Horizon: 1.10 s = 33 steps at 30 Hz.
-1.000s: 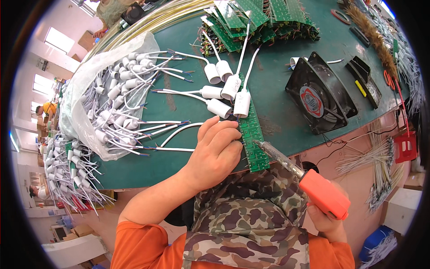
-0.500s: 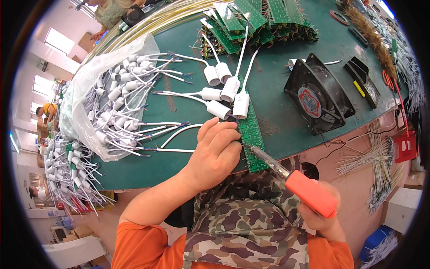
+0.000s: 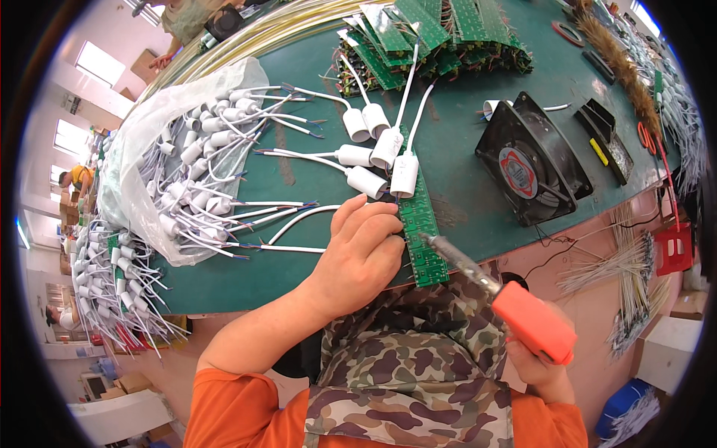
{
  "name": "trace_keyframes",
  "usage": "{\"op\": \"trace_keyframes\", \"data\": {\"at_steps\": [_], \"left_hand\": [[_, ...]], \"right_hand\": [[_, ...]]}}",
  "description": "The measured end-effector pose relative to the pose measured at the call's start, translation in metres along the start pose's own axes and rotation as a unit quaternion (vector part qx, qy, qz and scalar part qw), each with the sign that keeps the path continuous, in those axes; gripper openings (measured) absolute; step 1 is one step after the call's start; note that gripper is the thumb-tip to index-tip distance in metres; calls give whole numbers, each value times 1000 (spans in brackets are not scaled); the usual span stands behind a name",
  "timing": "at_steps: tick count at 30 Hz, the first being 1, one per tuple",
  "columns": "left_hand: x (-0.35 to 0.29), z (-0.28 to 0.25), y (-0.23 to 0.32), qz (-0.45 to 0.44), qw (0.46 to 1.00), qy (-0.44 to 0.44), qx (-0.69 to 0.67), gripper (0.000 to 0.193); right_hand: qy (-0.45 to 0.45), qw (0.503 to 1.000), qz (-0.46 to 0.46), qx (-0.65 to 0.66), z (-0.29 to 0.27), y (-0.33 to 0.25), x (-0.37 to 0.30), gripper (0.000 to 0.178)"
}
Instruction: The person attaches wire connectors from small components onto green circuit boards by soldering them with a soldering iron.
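My right hand [image 3: 549,355] is closed round the orange-red handle of a soldering iron [image 3: 534,322]. Its metal tip points left, over the lower part of a long green circuit board [image 3: 420,216]. My left hand [image 3: 358,250] lies against the board's left edge with fingers curled and pressed together; what they pinch is hidden under them. Two white lamp sockets [image 3: 404,175] with white cables rest across the board's upper end. More white sockets [image 3: 366,181] lie just left of it. A white cable [image 3: 295,249] runs along the table up to my left hand.
A clear plastic bag [image 3: 142,198] full of wired white sockets lies on the green table [image 3: 284,287] at left. Stacked circuit boards [image 3: 478,26] sit at the back. A black fan [image 3: 532,160] and a black holder [image 3: 606,142] stand right. A person [image 3: 183,22] is at far left.
The soldering iron has moved a little right, its tip drawing back from the spot beside my left fingers. My left hand has stayed at the board's edge.
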<state>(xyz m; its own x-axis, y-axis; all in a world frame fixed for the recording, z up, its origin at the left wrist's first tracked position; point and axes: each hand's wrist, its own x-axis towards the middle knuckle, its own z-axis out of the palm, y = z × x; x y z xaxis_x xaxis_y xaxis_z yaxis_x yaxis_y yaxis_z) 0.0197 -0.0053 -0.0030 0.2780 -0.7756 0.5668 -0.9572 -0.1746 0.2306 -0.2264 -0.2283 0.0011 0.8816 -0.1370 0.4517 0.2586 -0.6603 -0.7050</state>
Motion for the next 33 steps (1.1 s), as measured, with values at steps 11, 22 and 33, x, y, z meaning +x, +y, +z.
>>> {"op": "trace_keyframes", "data": {"at_steps": [11, 22, 33], "left_hand": [[0, 0, 2, 2, 1000, -1, 7, 16], [0, -19, 9, -30, 999, -15, 14, 37], [31, -74, 11, 66, 969, -211, 112, 28]], "right_hand": [[13, 1000, 18, 15, -4, 0, -6, 58], [24, 999, 17, -22, -7, -2, -11, 54], [74, 982, 164, 52, -15, 7, -51, 42]]}}
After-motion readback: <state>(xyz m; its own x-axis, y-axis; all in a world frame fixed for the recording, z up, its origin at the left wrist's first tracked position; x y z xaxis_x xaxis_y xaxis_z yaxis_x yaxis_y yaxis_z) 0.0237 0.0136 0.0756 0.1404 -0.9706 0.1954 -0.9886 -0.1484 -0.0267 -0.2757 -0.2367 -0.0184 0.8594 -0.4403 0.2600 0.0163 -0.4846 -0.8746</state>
